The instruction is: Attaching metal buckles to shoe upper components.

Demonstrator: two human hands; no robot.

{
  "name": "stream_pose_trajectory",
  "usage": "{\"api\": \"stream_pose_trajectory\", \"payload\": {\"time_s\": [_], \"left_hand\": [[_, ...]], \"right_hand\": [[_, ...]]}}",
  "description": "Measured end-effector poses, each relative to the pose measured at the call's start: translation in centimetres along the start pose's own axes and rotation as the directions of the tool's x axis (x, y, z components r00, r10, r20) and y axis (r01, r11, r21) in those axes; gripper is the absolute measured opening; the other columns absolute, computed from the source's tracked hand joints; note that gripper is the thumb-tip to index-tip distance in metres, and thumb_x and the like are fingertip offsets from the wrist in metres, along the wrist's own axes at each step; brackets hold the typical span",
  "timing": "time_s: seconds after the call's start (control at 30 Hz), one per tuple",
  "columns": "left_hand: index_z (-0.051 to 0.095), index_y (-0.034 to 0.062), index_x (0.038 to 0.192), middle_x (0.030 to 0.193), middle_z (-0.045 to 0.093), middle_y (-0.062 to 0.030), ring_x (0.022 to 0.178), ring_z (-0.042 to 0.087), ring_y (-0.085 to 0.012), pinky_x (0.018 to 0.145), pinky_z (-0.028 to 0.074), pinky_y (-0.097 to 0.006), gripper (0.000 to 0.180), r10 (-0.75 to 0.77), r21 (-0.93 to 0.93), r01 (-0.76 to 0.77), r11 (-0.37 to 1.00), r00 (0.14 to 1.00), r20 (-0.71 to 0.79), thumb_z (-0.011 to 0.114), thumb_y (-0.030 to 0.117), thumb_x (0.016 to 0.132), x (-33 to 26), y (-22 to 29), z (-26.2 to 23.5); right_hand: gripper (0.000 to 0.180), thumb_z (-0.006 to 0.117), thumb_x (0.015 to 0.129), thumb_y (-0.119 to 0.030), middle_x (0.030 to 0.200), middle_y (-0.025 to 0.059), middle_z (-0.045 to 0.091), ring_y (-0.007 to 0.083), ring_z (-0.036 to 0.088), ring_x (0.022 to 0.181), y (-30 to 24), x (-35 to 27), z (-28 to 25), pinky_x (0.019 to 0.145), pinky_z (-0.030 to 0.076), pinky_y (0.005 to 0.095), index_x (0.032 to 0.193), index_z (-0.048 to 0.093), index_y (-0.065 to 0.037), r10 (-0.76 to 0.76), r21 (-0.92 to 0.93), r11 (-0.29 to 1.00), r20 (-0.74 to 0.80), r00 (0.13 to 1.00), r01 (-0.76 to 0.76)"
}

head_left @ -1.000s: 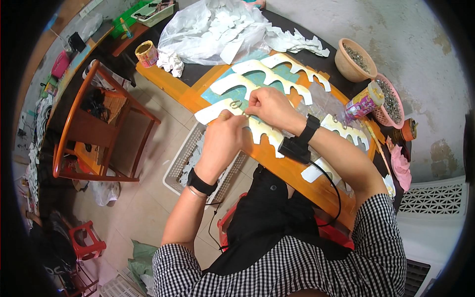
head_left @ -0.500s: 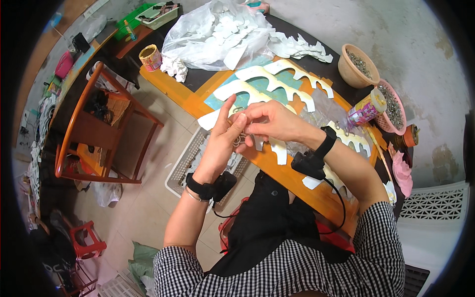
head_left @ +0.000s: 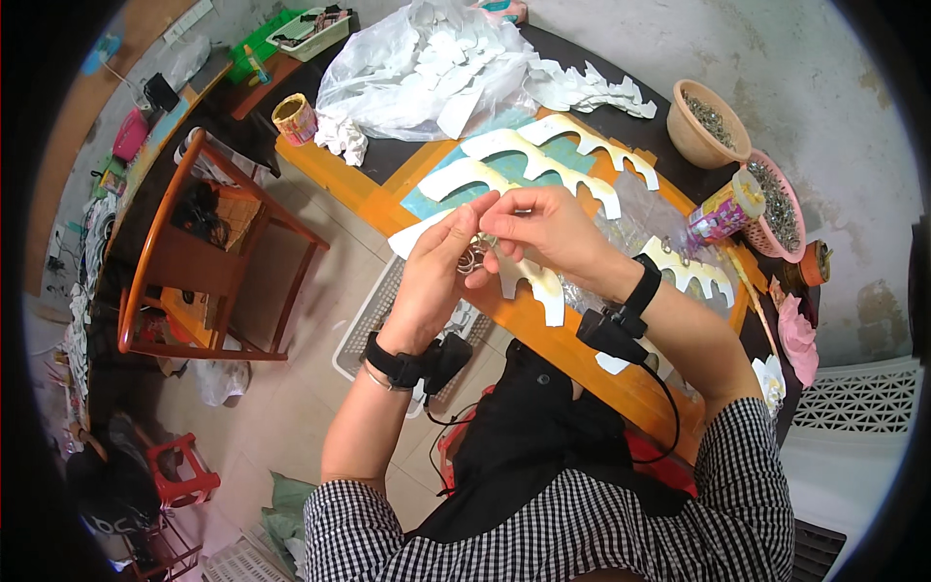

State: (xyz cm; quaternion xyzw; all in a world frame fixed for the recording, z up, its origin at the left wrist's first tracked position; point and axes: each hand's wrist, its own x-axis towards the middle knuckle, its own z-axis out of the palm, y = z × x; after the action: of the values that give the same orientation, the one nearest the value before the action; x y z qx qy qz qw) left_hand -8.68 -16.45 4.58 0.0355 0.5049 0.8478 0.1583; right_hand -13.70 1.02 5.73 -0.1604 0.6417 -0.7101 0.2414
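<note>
Above the table's (head_left: 339, 177) near edge, your left hand (head_left: 429, 276) cups metal rings (head_left: 471, 257); your right hand's (head_left: 543, 231) grip is pinched narrow, what it holds hard to tell. A steady, cupped left palm should stop rings spilling among the white pieces (head_left: 446, 179)

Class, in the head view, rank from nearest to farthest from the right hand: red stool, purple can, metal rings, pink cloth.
1. Metal rings: in the left hand
2. Purple can: right side
3. Pink cloth: farther right
4. Red stool: lower left, on floor
</note>
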Motion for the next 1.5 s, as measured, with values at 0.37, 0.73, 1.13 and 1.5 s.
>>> {"api": "stream_pose_trajectory", "payload": {"time_s": [0.37, 0.73, 1.13, 1.5], "left_hand": [[0.051, -0.0018, 0.136, 0.101, 0.062, -0.0035, 0.075, 0.05, -0.0054, 0.06, 0.04, -0.019, 0.049, -0.04, 0.023, 0.041, 0.999, 0.999, -0.014, 0.046, 0.035, 0.104, 0.3, -0.3, 0.5], [0.063, 0.0032, 0.114, 0.074, 0.051, 0.006, 0.064, 0.047, -0.002, 0.054, 0.037, -0.019, 0.027, -0.018, 0.455, 0.096, 0.885, 0.985, -0.173, 0.057, 0.024, 0.099, 3.6, 2.8, -2.7], [0.068, -0.0008, 0.081, 0.066, 0.064, -0.006, 0.057, 0.059, -0.0133, 0.056, 0.048, -0.027, 0.027, -0.099, 0.897, 0.235, 0.375, 0.972, -0.214, 0.075, 0.025, 0.079, 10.4, 4.6, -9.5], [0.07, 0.0008, 0.086, 0.083, 0.069, -0.0205, 0.081, 0.068, -0.0364, 0.074, 0.053, -0.044, 0.021, 0.147, 0.99, 0.133, -0.043, 0.981, -0.125, 0.067, 0.021, 0.081, 9.6, 3.5, -8.1]], "right_hand": [[0.016, 0.067, 0.092, -0.015, 0.077, 0.0034, 0.067, 0.006, 0.059, 0.065, -0.8, -0.9, -0.5, 0.056, 0.046, 0.0208, 0.091, 0.07, 0.0, 0.049, -0.099, 0.994, -0.036, 0.998, -0.052], [0.02, 0.064, 0.094, -0.02, 0.094, 0.0046, 0.065, 0.0111, 0.064, 0.082, -1.7, -1.1, -3.6, 0.068, 0.052, 0.0245, 0.099, 0.063, -0.001, -0.023, 0.035, 0.999, -0.19, 0.982, 0.03], [0.017, 0.058, 0.098, -0.017, 0.109, 0.0148, 0.066, 0.0152, 0.067, 0.088, -1.7, 0.8, -4.6, 0.077, 0.055, 0.0276, 0.095, 0.05, -0.003, -0.125, -0.021, 0.992, -0.218, 0.968, 0.124], [0.016, 0.069, 0.086, -0.004, 0.085, 0.0041, 0.07, 0.0071, 0.064, 0.074, 2.0, 7.5, -7.2, 0.066, 0.052, 0.0204, 0.101, 0.07, -0.001, -0.108, -0.263, 0.964, -0.218, 0.97, 0.048]]}}
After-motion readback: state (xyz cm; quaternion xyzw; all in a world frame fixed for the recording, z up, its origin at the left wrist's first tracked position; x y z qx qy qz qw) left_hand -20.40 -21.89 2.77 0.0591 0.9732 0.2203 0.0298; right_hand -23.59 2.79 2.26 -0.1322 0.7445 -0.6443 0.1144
